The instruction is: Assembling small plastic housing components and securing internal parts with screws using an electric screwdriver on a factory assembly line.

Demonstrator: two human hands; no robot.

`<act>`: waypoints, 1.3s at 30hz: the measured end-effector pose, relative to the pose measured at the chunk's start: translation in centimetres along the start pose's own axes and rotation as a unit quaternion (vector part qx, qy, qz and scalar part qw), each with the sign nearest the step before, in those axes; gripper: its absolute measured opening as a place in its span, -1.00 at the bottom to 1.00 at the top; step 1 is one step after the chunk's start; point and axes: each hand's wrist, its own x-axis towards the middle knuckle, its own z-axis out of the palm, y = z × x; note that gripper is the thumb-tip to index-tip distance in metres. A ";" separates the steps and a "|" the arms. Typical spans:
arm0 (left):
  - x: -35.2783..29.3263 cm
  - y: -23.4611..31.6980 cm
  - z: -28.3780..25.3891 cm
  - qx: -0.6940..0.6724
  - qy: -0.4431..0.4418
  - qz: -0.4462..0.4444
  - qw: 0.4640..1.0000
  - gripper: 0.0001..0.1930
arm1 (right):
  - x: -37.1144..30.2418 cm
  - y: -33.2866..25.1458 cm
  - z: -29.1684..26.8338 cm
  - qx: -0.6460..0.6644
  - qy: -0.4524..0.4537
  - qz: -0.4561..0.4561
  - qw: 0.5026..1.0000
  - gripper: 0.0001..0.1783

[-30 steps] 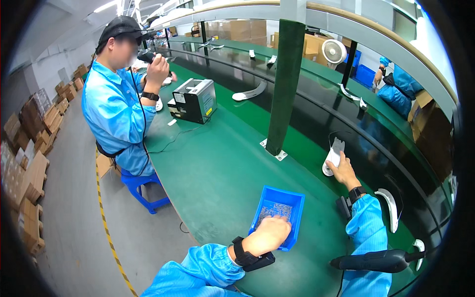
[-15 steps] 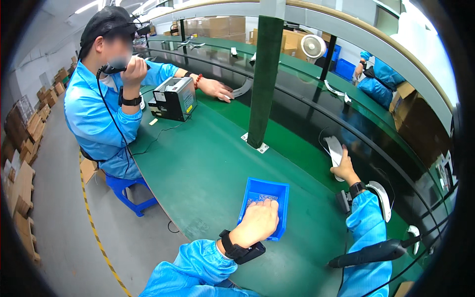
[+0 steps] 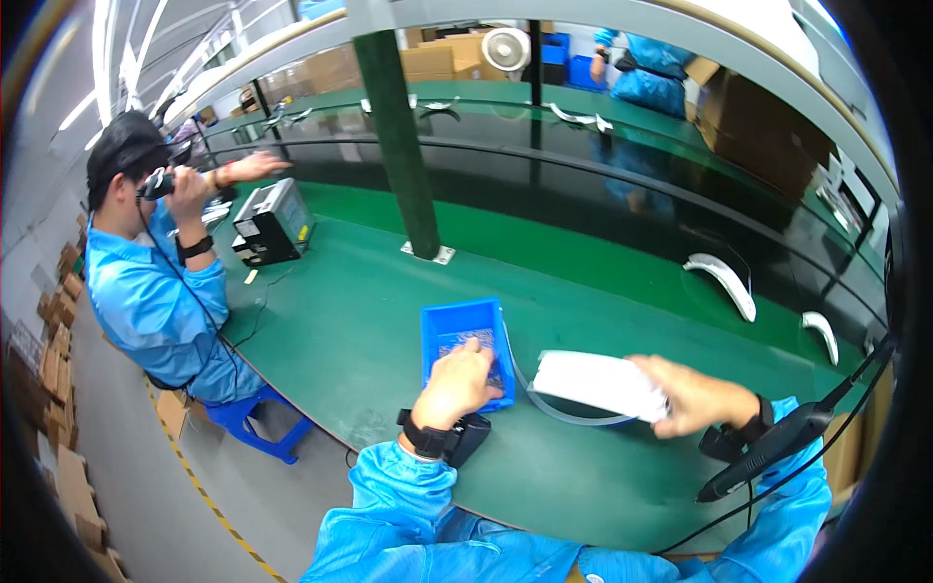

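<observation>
My left hand [image 3: 455, 384] reaches into a blue plastic bin [image 3: 463, 316] of small metal pieces that look like screws. Its fingers are bunched together at the pieces; whatever is between them is hidden. My right hand [image 3: 698, 394] grips one end of a white curved plastic piece [image 3: 588, 379] over the green table, to the right of the bin. A thin pale cable or tube [image 3: 573, 420] loops beside the piece. Over my right forearm hangs a black pen-shaped power screwdriver [image 3: 763, 452] on a cord.
More white curved pieces [image 3: 724, 284] lie on the dark conveyor belt [image 3: 583, 209] beyond the table [image 3: 340, 330]. A green post [image 3: 400, 155] rises from the table. At the left a co-worker [image 3: 155, 282] sits by a black-and-grey box device [image 3: 272, 223], holding a black handheld device.
My right hand has brought the white piece from the belt side toward me, near the bin. My left hand stays in the bin. The view has turned right; the co-worker's arm has lifted.
</observation>
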 end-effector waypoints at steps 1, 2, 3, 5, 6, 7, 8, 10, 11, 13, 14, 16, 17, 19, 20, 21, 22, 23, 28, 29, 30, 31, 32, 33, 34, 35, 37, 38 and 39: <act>-0.1 0.2 -0.2 0.021 -0.041 0.000 0.999 -0.64 | -0.9 -1.3 0.9 -0.001 -0.040 0.023 0.999 -0.12; 0.0 0.2 -0.2 0.017 -0.050 0.004 0.999 -0.65 | -1.8 -1.9 2.2 0.039 -0.066 0.034 0.996 -0.14; 0.6 0.2 0.2 0.010 -0.083 -0.006 0.997 -0.75 | -2.8 -2.3 3.4 0.079 -0.092 0.044 0.992 -0.15; 1.3 0.8 0.1 0.046 -0.106 -0.028 0.993 -0.82 | -4.4 -2.3 5.6 0.072 -0.116 0.058 0.989 -0.15; 1.3 0.9 0.2 0.057 -0.103 -0.026 0.993 -0.84 | -4.9 -2.2 6.5 0.053 -0.141 0.063 0.987 -0.15; 1.4 0.7 0.2 0.069 -0.099 -0.024 0.992 -0.86 | -5.2 -1.9 7.1 0.061 -0.140 0.068 0.986 -0.15; 1.5 0.2 0.0 0.049 -0.112 -0.014 0.992 -0.86 | -5.3 -1.6 7.6 0.046 -0.116 0.046 0.991 -0.14; 1.2 0.0 -0.4 0.010 -0.058 -0.012 0.998 -0.87 | -5.8 -1.1 7.7 0.035 -0.091 0.026 0.995 -0.14; 0.9 -0.2 -0.7 -0.015 -0.036 -0.004 0.999 -0.88 | -5.9 -0.7 7.2 -0.012 -0.059 0.014 0.998 -0.13; 0.6 -0.3 -1.1 -0.038 0.022 0.025 0.999 -0.93 | -7.1 1.1 6.7 0.112 0.023 0.038 0.993 -0.12; 0.6 -0.3 -1.1 -0.037 0.033 0.030 0.998 -0.92 | -8.1 2.8 6.4 0.293 0.071 0.055 0.952 -0.11; 0.7 0.0 -1.2 -0.036 0.042 0.039 0.998 -0.92 | -9.4 3.0 6.0 0.538 0.115 -0.005 0.835 -0.02; 0.5 -0.1 -1.1 -0.029 0.053 0.039 0.997 -0.92 | -9.7 1.9 5.8 0.607 0.108 -0.082 0.783 0.07; 0.3 -0.5 -0.9 -0.025 0.053 0.043 0.997 -0.93 | -9.6 0.4 5.7 0.548 0.185 0.035 0.815 0.05; 0.1 -0.8 -1.0 -0.013 0.066 0.049 0.997 -0.93 | -9.8 -0.6 6.0 0.493 0.235 0.044 0.837 -0.01; 0.1 -0.9 -1.0 -0.001 0.078 0.055 0.995 -0.94 | -9.7 -1.4 6.4 0.434 0.283 0.055 0.853 -0.07; 0.1 -0.5 -1.1 -0.015 0.071 0.031 0.997 -0.93 | -9.4 -1.6 7.0 0.423 0.362 0.050 0.829 -0.13; 0.4 0.1 -1.5 -0.012 0.064 0.023 0.998 -0.94 | -9.5 -0.8 7.1 0.384 0.400 0.031 0.832 -0.16; 0.9 -0.3 -1.1 0.025 0.120 0.086 0.989 -0.98 | -9.0 -0.5 6.8 0.418 0.453 -0.037 0.786 -0.39; 0.9 -0.1 -1.1 0.028 0.130 0.084 0.988 -0.98 | -8.9 -0.7 6.6 0.450 0.442 -0.022 0.776 -0.39; 0.8 0.0 -1.2 0.026 0.125 0.085 0.988 -0.98 | -9.0 -0.7 6.5 0.451 0.431 -0.016 0.781 -0.40; 0.8 0.1 -1.3 0.041 0.140 0.080 0.986 -0.96 | -9.0 -0.8 6.6 0.451 0.434 -0.012 0.780 -0.40; 0.8 0.2 -1.3 0.057 0.156 0.075 0.983 -0.95 | -9.1 -0.8 6.8 0.430 0.444 -0.005 0.786 -0.40; 0.8 0.3 -1.5 0.055 0.153 0.077 0.984 -0.95 | -9.1 -0.8 6.9 0.408 0.454 0.002 0.792 -0.40; 0.6 0.3 -1.5 0.059 0.151 0.068 0.984 -0.94 | -9.3 -1.0 6.9 0.372 0.444 0.004 0.815 -0.41; 0.4 0.4 -1.7 0.063 0.150 0.060 0.985 -0.92 | -9.3 -0.9 7.1 0.374 0.444 0.006 0.815 -0.41; 0.0 0.7 -1.9 0.062 0.142 0.050 0.987 -0.93 | -8.9 -0.8 7.5 0.452 0.469 -0.037 0.758 -0.38; -0.2 1.3 -2.1 0.057 0.156 0.055 0.984 -0.93 | -8.6 -0.7 7.6 0.401 0.492 -0.025 0.772 -0.24; -0.6 2.1 -2.3 0.052 0.170 0.060 0.982 -0.93 | -8.5 -0.9 7.7 0.402 0.492 -0.023 0.772 -0.24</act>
